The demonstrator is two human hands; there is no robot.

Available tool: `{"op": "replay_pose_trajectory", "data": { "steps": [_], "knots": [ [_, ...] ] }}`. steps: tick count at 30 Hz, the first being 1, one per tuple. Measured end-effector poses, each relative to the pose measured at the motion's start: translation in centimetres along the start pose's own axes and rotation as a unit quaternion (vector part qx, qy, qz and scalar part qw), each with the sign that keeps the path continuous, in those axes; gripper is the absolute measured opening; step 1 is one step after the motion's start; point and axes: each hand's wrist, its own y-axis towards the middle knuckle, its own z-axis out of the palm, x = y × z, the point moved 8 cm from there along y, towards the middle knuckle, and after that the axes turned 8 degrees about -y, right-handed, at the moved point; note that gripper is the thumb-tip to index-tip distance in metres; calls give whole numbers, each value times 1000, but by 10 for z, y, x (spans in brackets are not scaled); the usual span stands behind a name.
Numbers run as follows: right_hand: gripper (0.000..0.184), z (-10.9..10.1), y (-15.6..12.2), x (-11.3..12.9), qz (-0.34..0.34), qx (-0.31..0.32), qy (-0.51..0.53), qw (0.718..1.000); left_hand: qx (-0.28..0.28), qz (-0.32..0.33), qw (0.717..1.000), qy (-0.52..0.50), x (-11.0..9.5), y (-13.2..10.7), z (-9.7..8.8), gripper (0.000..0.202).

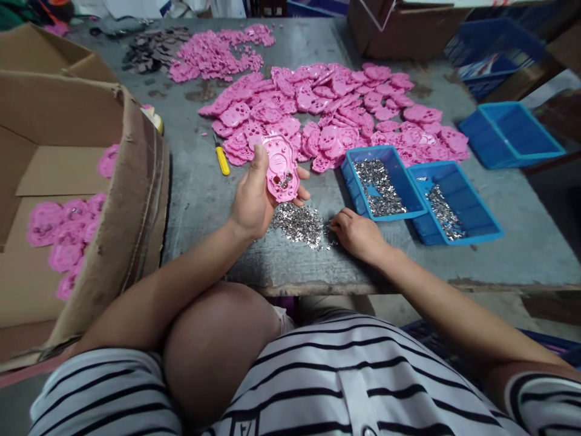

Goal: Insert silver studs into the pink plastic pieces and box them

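My left hand (254, 197) grips a pink plastic casing (281, 169), holding it tilted above the grey table (195, 181); a few small silver bits sit in the casing. My right hand (358, 233) rests on the table with its fingers curled and pinched at the edge of a loose pile of small silver metal pieces (297, 223). What the fingertips hold, if anything, is too small to make out.
A big heap of pink casings (336, 112) covers the table's middle, a second heap (213, 54) farther back. Two blue trays (376, 181) (454, 206) hold silver pieces; another blue tray (511, 133) is right. A cardboard box (91, 200) with casings stands left. A yellow tool (222, 160) lies nearby.
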Motion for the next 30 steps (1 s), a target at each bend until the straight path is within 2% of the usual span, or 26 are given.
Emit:
{"op": "replay_pose_trajectory", "data": {
  "steps": [5,9,11,13,15,16,19,22,26,30],
  "knots": [
    [19,-3,1,-5,16,-28,62,998,-6,-16,1000,-1,5,0,0,56],
    [8,-12,4,-12,45,-84,202,975,9,-30,999,6,12,1,-1,46],
    [5,-18,6,-16,65,-108,322,938,31,-52,998,33,20,1,-1,41],
    [5,-22,10,-15,70,-112,445,886,51,-77,993,69,30,1,-1,41],
    [9,-30,13,-9,50,-109,524,843,62,-97,989,93,37,1,0,41],
    [11,-35,15,-5,37,-112,540,833,66,-103,988,98,39,0,1,41],
    [11,-52,17,3,2,-145,524,839,69,-106,987,99,41,0,3,42],
    [6,-68,16,9,-40,-205,466,860,60,-95,988,106,39,2,2,39],
    [12,-85,12,17,-102,-281,377,877,45,-82,991,101,36,4,-1,39],
    [12,-91,9,18,-123,-318,351,872,36,-89,994,56,35,3,-2,43]
  ]
}}
